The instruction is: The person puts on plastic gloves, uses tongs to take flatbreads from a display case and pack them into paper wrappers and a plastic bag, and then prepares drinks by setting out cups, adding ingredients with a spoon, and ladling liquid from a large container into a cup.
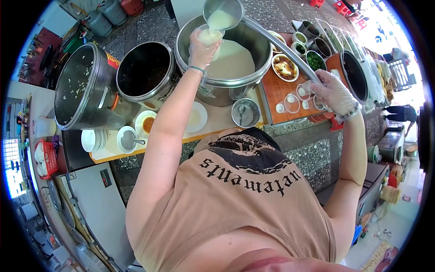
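Note:
My left hand [202, 51], in a clear plastic glove, is closed around a clear cup [210, 35] above the large steel pot [229, 81]. My gloved right hand [333, 94] grips the long handle of a steel ladle [290, 51]. The ladle's bowl is tipped over the cup, and a pale milky liquid runs from it into the cup. More of the whitish liquid [231, 60] fills the lower part of the pot. Several small clear cups with white lids [292, 103] stand on the wooden board just left of my right hand.
Two other steel pots [79, 88] [147, 72] stand to the left. Along the front are stacked white plates [94, 140], a bowl of brown sauce [147, 123] and a steel bowl with a spoon [246, 113]. A bowl of brown topping [285, 68] and chopped greens [315, 61] sit on the right.

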Demonstrator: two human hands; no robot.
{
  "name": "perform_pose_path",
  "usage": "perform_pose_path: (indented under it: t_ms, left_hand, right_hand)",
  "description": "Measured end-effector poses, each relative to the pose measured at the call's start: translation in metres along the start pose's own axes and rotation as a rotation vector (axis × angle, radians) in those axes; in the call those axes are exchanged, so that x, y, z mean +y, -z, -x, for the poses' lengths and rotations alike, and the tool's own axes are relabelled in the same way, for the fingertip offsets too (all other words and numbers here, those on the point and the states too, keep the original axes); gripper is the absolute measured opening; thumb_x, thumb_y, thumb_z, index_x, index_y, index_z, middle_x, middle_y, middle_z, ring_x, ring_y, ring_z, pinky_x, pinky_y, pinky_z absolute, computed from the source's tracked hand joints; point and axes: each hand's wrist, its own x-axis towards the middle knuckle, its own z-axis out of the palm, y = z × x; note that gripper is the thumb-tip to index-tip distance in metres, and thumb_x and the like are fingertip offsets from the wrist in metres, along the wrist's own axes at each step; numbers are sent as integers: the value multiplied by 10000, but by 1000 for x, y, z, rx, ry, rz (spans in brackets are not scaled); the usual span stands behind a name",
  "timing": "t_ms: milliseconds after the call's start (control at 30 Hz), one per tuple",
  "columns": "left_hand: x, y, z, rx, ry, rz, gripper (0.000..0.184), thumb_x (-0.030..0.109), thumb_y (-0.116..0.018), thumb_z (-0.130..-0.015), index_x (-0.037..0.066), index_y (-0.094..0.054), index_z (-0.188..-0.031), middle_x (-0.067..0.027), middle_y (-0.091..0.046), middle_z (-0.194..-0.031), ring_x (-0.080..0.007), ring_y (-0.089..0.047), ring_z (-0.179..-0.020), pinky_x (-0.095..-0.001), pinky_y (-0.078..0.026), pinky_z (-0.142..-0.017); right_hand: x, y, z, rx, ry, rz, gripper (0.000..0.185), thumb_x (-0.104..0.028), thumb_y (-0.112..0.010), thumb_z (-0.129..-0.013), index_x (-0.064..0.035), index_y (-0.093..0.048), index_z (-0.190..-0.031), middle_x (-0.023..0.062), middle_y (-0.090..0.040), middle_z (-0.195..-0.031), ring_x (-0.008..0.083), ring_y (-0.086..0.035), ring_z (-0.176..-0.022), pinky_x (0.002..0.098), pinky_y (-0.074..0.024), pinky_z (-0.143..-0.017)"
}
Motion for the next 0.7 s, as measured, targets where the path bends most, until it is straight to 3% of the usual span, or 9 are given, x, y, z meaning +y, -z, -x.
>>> perform_pose_path:
  t_ms: [233, 333, 467, 600, 667, 700]
  left_hand:
    - [7, 0, 0, 12, -11, -36, 824, 209, -837, -702, -35, -319, -1295, -184, -486, -1203, -248, -533, -1093, -343, -465, -931]
    - [13, -2, 0, 9, 35, -15, 813, 178, -836, -696, -35, -327, -1293, -183, -487, -1205, -247, -523, -1109, -343, -457, -940]
    - [26, -6, 3, 7, 80, 54, 799, 138, -825, -696, -38, -327, -1296, -182, -488, -1206, -248, -521, -1114, -346, -455, -945]
    - [27, -9, 5, 50, 32, 42, 772, 108, -809, -706, -37, -328, -1292, -178, -482, -1215, -237, -522, -1115, -346, -455, -948]
    - [30, -13, 11, 69, 30, 46, 767, 103, -807, -709, -35, -328, -1291, -175, -479, -1220, -231, -521, -1117, -347, -455, -949]
    - [33, -15, 14, 94, 20, 106, 766, 103, -808, -706, -33, -330, -1289, -169, -480, -1219, -226, -521, -1118, -347, -456, -948]
  right_hand:
    - [24, 0, -15, 65, 184, -3, 188, -199, -597, -884, -34, -529, -944, -17, -519, -723, 45, -432, -540, 214, -347, -452]
    - [11, 7, -6, -9, 30, -49, 192, -199, -598, -879, -30, -526, -935, -7, -511, -743, 49, -445, -605, 222, -371, -508]
    - [23, 15, -15, -34, 20, -71, 194, -201, -597, -877, -30, -530, -940, -8, -506, -742, 51, -450, -612, 226, -379, -518]
    - [48, 24, -35, 55, 259, -32, 193, -212, -598, -874, -38, -546, -938, -33, -483, -674, 31, -418, -511, 203, -336, -430]
    - [39, 36, -35, -111, 31, -122, 190, -217, -584, -883, -36, -548, -928, -41, -474, -646, 22, -405, -468, 187, -328, -414]
    - [46, 39, -43, -148, 50, -164, 189, -221, -566, -894, -37, -550, -932, -49, -475, -627, 13, -389, -430, 175, -317, -390]
